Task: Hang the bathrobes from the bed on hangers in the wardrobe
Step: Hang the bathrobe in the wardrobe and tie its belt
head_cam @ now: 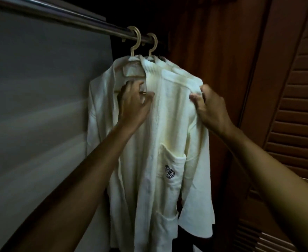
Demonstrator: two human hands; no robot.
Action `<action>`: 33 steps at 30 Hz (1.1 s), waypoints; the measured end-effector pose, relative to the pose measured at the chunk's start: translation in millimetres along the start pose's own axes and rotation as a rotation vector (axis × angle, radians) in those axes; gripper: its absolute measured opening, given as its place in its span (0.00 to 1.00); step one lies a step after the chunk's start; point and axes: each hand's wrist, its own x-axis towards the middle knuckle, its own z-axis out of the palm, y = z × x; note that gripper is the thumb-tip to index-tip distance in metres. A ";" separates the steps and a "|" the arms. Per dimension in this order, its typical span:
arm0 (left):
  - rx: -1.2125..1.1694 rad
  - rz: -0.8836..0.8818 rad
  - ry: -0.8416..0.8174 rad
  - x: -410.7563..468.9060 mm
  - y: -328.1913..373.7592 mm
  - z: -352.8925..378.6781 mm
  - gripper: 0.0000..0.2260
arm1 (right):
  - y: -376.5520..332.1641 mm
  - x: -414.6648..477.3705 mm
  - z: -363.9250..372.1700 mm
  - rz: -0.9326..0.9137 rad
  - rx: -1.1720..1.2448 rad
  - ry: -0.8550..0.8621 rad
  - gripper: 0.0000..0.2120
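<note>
While the white terry-cloth bathrobe [167,128] hangs full length from the polished steel rail [58,17] inside the wardrobe, both of the person's hands are up at its shoulders. The robe's long axis runs straight down from the cream plastic hanger [136,42]. Its front is open and a chest pocket [170,170] bearing a dark embroidered emblem faces the camera.

The left grip [134,104] is just under the hanger's neck, with fingers curled and thumb closed on the collar band at the robe's opening. The right grip [209,108] is out at the far end of the shoulder line, pinching a fold of cloth at the seam between thumb and fingers.

The shoulder therefore slopes from the hook down and rightward to the right grip, which is the nearer hand for seating that shoulder on the hanger's arm. The left looks placed to steady the collar.

A second cream hanger [153,45] is hooked just behind the first (layered folds suggest another robe on it, though that cannot be told for certain). The brown louvred wardrobe door [295,106] stands well to the right.
</note>
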 end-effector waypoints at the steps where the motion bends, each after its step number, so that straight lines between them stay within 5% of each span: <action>1: 0.056 0.065 -0.069 3.4 -4.8 0.1 0.11 | -1.8 0.5 0.4 0.008 -0.025 -0.023 0.12; 5: 0.067 0.133 -0.194 7.4 -20.3 -0.1 0.15 | -1.1 5.6 -9.7 0.050 0.006 -0.068 0.17; 10: 0.073 0.184 -0.150 3.6 -20.0 1.8 0.16 | -4.2 16.1 -29.5 0.300 0.482 -0.078 0.22; 15: -0.025 0.066 -0.158 5.6 -12.0 -11.4 0.18 | -2.8 10.8 -18.8 0.308 0.356 -0.245 0.35; 21: -0.554 -0.180 -0.240 3.6 -3.5 -15.7 0.08 | -15.6 -19.2 -12.3 0.072 0.033 -0.139 0.18; 25: -0.624 -0.289 0.003 -14.1 -10.8 -10.0 0.01 | 7.4 -53.5 11.0 0.182 0.077 -0.214 0.12; 28: -0.278 -0.254 0.103 -60.1 -15.0 -3.6 0.09 | 16.1 -95.2 26.9 0.260 0.172 -0.317 0.25; 33: -0.344 -0.415 -0.192 -158.4 -14.2 3.4 0.25 | 24.3 -189.6 77.3 0.348 0.304 -0.454 0.28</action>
